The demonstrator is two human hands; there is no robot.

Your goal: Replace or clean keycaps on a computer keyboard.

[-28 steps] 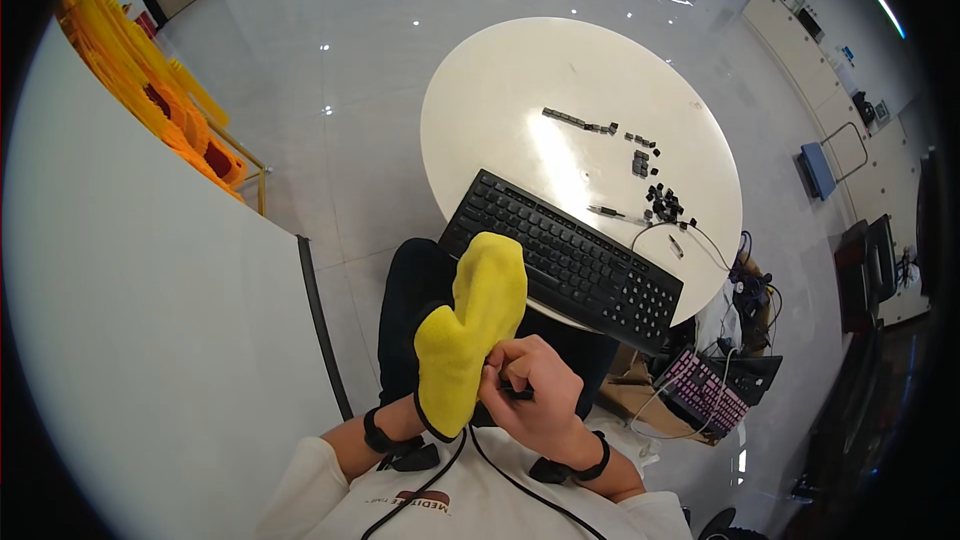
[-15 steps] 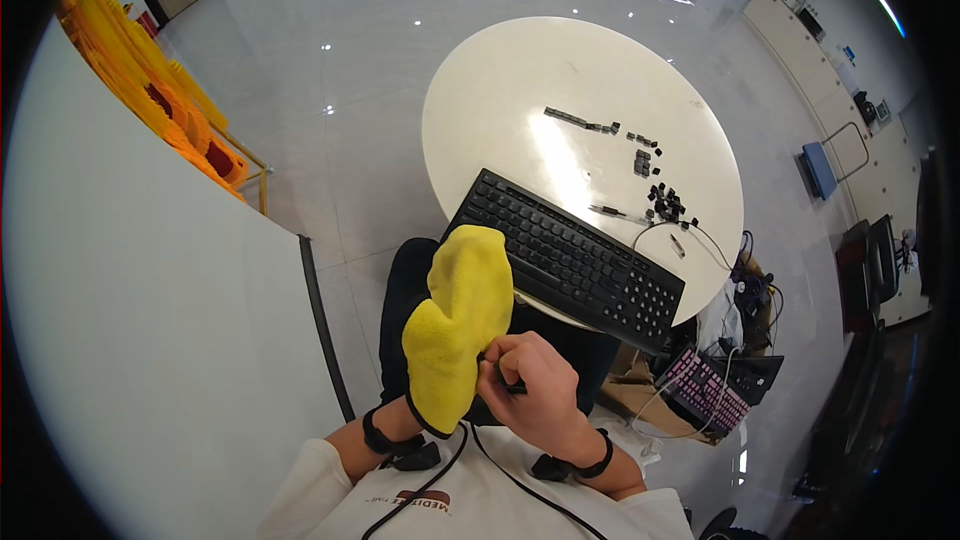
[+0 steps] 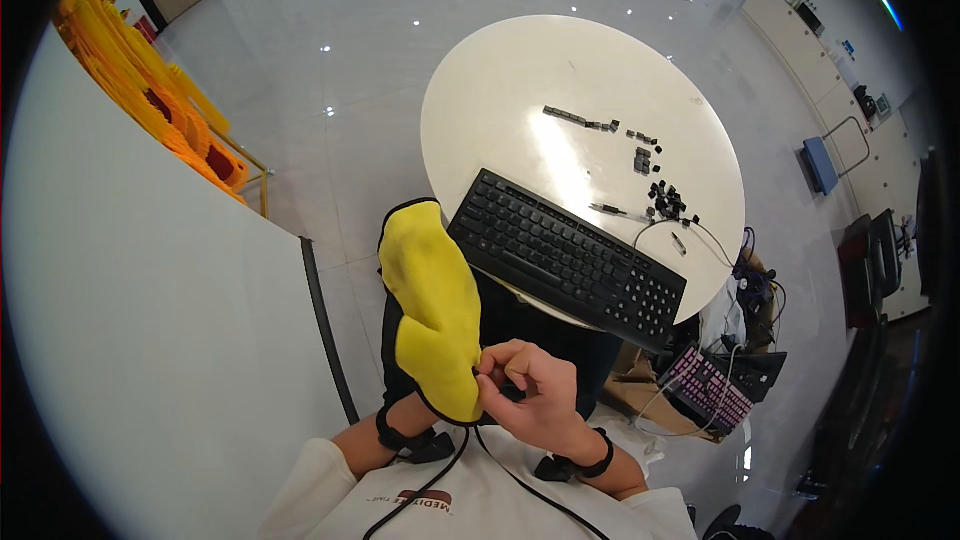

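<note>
A yellow mitt with dark edging (image 3: 425, 290) covers my left hand (image 3: 435, 360), whose fingers are hidden inside it; only the wrist shows below. My right hand (image 3: 525, 390) is closed, its thumb and fingertips pinching the mitt's dark edge on the right side. Just beyond the mitt, a black keyboard (image 3: 560, 250) lies slantwise at the near edge of a round white table (image 3: 520, 80), with some bare switch spots at its right end.
Loose keycaps (image 3: 665, 200), a pen-like tool (image 3: 608, 209) and a cable lie on the table. A box (image 3: 630, 390) with a pink keyboard (image 3: 710, 390) stands at right. A white panel (image 3: 180, 310) borders my left; a blue trolley (image 3: 820, 165) stands farther right.
The yellow mitt on my left hand has moved left and tilted away from the keyboard, its top now nearer the table's left edge. My right hand keeps pinching its edge.
</note>
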